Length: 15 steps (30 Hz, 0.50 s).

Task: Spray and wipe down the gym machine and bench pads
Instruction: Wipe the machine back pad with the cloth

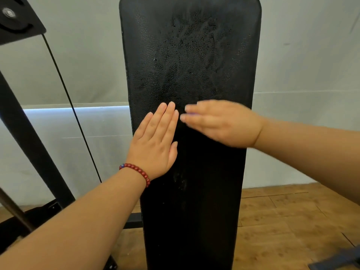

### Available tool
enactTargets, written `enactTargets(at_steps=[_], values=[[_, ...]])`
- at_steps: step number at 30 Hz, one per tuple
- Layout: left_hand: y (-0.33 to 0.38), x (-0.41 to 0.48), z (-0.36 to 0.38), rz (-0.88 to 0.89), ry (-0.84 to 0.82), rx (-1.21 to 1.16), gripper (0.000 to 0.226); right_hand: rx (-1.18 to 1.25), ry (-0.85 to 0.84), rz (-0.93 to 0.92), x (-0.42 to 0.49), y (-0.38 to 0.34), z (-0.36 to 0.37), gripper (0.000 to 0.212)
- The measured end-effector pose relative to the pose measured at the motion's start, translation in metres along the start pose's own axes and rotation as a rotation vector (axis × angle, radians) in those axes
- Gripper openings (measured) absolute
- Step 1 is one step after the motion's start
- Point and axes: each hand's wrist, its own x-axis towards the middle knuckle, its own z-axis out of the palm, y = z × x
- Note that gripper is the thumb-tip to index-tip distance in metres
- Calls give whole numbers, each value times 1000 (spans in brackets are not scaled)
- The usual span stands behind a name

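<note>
Pad point(204, 182): long black bench pad, fills the centre of the view, long axis running bottom to top, standing upright or steeply inclined; I can't tell which. Both hands sit at its mid-height.

Key relation: the wet patch point(191, 51), droplets and smear marks, lies on the upper half of the pad, straight above both sets of fingertips. The lower half looks dry apart from a few faint marks just below the left wrist. Judgement: the next pass has to go up along the long axis. The two hands are about equally near the patch, and the left one already points at it.

Wall point(302, 65): pale grey, behind the pad.
Floor point(282, 221): wood planks, lower right.
Frame point(25, 121): black machine upright on the left, well apart from the pad, with a thin cable point(64, 88) beside it and a pulley point(11, 14) in the top left corner.

Left hand point(155, 141): flat on the pad's left half, fingers straight and together, pointing up, holding nothing.
Right hand point(224, 123): across the pad's right half, fingers straight and pointing left, tips just beside the left fingertips, holding nothing. It is blurred, so contact with the pad is unclear.

No cloth or spray bottle in view; bare palms alone won't wipe this dry.

Bracelet point(136, 171): red beads on the left wrist.
</note>
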Motion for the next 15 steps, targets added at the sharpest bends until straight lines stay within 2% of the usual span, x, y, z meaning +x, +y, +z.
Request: enactTargets(at_steps=[4, 8, 10, 15], values=[[-1, 0, -3, -2, -14, -26, 65, -50, 7, 67, 10, 15, -6, 35], [-7, 10, -13, 11, 28, -96, 62, 26, -81, -33, -6, -11, -3, 34], [-14, 22, -17, 16, 53, -108, 62, 13, -73, -58, -5, -4, -8, 36], [-34, 54, -17, 49, 40, -36, 65, -105, 5, 109, 21, 41, -17, 45]])
